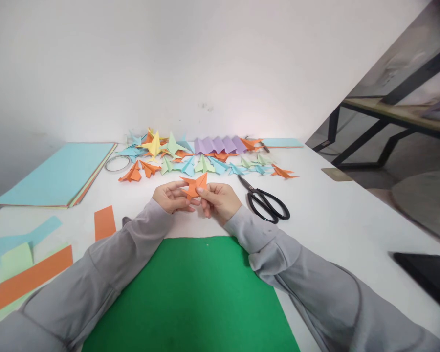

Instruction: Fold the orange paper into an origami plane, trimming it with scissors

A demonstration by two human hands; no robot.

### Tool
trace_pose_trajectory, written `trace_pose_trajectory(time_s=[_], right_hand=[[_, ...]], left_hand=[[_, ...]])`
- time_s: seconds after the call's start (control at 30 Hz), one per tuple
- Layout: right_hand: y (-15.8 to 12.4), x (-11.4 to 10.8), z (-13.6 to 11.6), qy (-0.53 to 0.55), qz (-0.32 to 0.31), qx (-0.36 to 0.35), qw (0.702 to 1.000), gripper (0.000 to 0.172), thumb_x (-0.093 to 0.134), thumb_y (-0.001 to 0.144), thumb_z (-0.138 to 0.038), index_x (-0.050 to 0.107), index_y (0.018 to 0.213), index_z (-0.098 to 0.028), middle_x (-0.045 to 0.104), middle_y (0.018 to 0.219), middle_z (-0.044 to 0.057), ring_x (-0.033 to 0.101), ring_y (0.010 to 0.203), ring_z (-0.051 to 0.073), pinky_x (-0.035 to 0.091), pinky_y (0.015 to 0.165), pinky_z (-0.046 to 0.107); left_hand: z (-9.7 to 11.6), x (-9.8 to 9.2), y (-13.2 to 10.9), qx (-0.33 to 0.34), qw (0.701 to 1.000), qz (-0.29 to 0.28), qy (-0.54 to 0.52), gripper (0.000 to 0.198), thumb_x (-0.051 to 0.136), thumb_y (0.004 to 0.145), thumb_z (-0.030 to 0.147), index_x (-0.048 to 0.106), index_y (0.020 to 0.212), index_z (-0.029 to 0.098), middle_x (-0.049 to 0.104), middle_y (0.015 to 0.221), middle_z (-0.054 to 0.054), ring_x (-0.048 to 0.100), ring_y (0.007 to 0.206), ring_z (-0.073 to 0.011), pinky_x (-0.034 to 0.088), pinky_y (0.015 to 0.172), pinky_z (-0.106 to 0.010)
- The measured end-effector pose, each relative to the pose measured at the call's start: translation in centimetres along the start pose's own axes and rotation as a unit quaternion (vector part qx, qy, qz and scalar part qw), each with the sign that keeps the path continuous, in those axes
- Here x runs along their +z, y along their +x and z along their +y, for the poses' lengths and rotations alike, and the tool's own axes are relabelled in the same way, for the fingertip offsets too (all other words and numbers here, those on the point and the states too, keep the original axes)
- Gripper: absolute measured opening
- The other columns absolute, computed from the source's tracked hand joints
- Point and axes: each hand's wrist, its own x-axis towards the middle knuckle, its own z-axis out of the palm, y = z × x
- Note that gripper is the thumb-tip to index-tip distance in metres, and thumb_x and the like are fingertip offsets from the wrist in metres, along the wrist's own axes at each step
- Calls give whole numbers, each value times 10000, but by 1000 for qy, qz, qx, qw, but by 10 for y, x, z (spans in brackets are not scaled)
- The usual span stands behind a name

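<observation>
- I've got the right hand (223, 201) pinching an orange folded paper (195, 186) between thumb and fingers, its points fanned outward!
- Over on my left, the left hand (171, 196) has bent, slightly parted fingers at the paper's left side; whether they grip it, I can't tell.
- That paper is up between both hands, above the white table (326, 220), just past the far edge of the green sheet (198, 293).
- Black-handled scissors (269, 206) lie right of my right hand, blades pointing away.
- Behind, purple pleated paper (220, 145) stands among colourful folded shapes (203, 165).
</observation>
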Motion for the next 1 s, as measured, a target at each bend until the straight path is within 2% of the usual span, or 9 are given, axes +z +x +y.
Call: trace_pose_trajectory(time_s=[0.2, 0.37, 0.57, 0.63, 0.73, 1.0], right_hand=[[-1, 1, 1, -33, -7, 7, 999, 462, 779, 464, -501, 490, 489, -142, 550, 362, -23, 472, 251, 83, 340, 238, 158], [-1, 1, 1, -39, -30, 10, 999, 472, 764, 472, -530, 503, 500, -139, 559, 369, -18, 477, 252, 85, 352, 242, 158], [-1, 1, 0, -14, -26, 33, 999, 493, 699, 531, -596, 529, 512, -133, 577, 392, 0, 506, 270, 101, 380, 256, 174], [-1, 1, 0, -28, -23, 24, 999, 463, 731, 519, -554, 537, 532, -134, 585, 405, -3, 515, 283, 101, 394, 269, 173], [-2, 2, 1, -65, -32, 1, 997, 416, 778, 494, -473, 552, 559, -129, 573, 402, -18, 515, 293, 95, 396, 278, 168], [-3, 0, 0, -46, -47, 7, 998, 421, 754, 515, -497, 542, 527, -133, 568, 392, -12, 492, 268, 94, 375, 264, 179]], left_hand=[[-4, 5, 2, 25, 997, 38, 65, 443, 825, 460, 225, 620, 824, 79, 670, 627, -44, 661, 578, -179, 548, 516, -266], [-3, 8, 0, 17, 997, 43, 61, 483, 848, 399, 256, 608, 780, 81, 663, 581, -30, 644, 525, -151, 540, 505, -243], [2, 11, -2, 0, 998, 56, 42, 504, 858, 364, 267, 587, 753, 94, 660, 530, -22, 637, 495, -145, 548, 510, -244], [2, 10, -2, 0, 997, 61, 52, 502, 855, 376, 279, 586, 757, 93, 658, 520, -26, 628, 473, -142, 539, 493, -241], [0, 8, 0, 4, 996, 57, 72, 490, 848, 399, 291, 587, 760, 88, 647, 502, -31, 620, 466, -141, 523, 471, -229], [0, 5, 0, -3, 999, 22, 39, 511, 849, 414, 242, 566, 811, 90, 661, 533, -40, 653, 521, -174, 544, 516, -262]])
